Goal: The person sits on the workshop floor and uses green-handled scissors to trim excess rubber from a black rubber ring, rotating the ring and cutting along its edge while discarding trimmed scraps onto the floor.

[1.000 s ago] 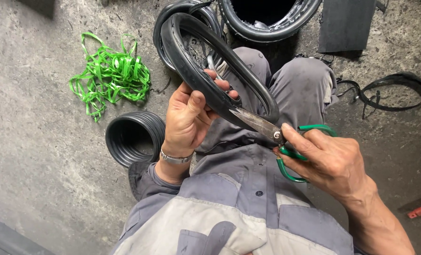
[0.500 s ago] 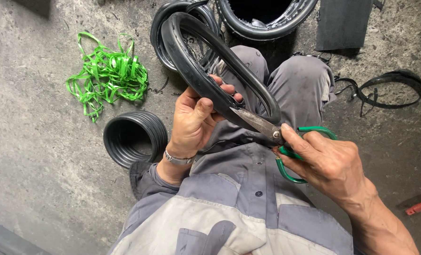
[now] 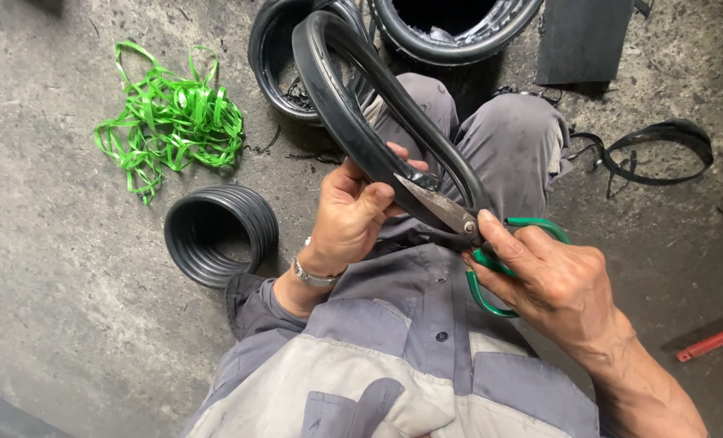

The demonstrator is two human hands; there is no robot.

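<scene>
The left hand (image 3: pixel 349 215) is closed around a long loop of black rubber strip (image 3: pixel 361 122), gripping it where the two runs of the loop converge, above the person's lap. The loop extends from that grip toward the far edge of the concrete floor (image 3: pixel 61 308). The right hand (image 3: pixel 556 280) grips a pair of green-handled scissors (image 3: pixel 467 231), fingers through the handle rings. The blades lie against the rubber just beside the left-hand fingers; whether they are parted or closed on the strip cannot be told.

Hazards, as a judgement:
- The blade tips sit close to the left thumb and fingers. A slip on the stiff rubber could drive the blades into the hand.
- The loop is under bending tension. If it is severed, the free ends could spring apart.
- A loosened left-hand grip would let the strip twist and pull the cut off line.

Containers and contents:
- A black round tub (image 3: pixel 450 32) stands at the far edge of the floor; its interior is dark and its contents cannot be made out.
- A ribbed black rubber sleeve (image 3: pixel 219 235) lies left of the person, open end up, with nothing visible inside.
- A black rubber ring (image 3: pixel 276 65) lies beside the tub, holding a few dark scraps.

A tangle of green plastic strapping (image 3: pixel 171 122) lies near the far left corner of the floor.
</scene>
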